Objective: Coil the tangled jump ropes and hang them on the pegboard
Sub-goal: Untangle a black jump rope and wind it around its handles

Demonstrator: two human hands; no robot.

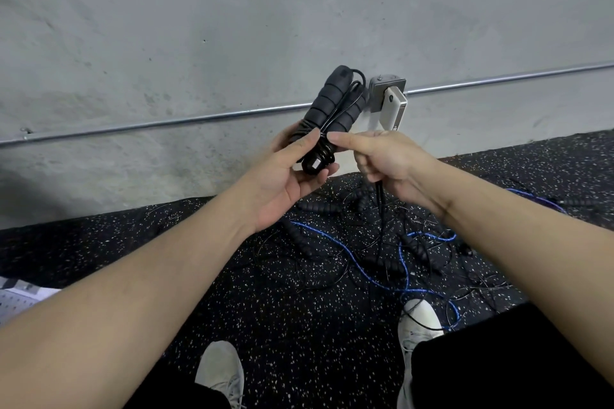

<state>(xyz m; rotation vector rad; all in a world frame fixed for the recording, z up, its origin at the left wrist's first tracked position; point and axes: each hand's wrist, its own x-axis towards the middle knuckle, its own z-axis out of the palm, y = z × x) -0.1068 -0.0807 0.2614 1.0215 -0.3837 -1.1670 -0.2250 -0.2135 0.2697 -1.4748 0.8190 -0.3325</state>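
Forearms fill the lower frame as a person bundles a black jump rope [327,119] at centre, its two foam handles held side by side with cord wound round their lower ends. Left hand [288,167] grips the bundle from below, thumb over the wraps; right hand [382,156] points its forefinger at the wraps while its curled fingers pinch the loose cord tail [378,191] hanging beneath. Should that tail slip before it is tucked, the wraps would likely spring loose. Below, a tangle of black ropes and a blue rope [362,271] sprawls over the speckled rubber floor [272,302] around two pale shoes [221,372], a likely snag underfoot. White pegboard [16,300] shows only at the lower left edge. Conduit and a wall box [387,95] cross the concrete wall behind.
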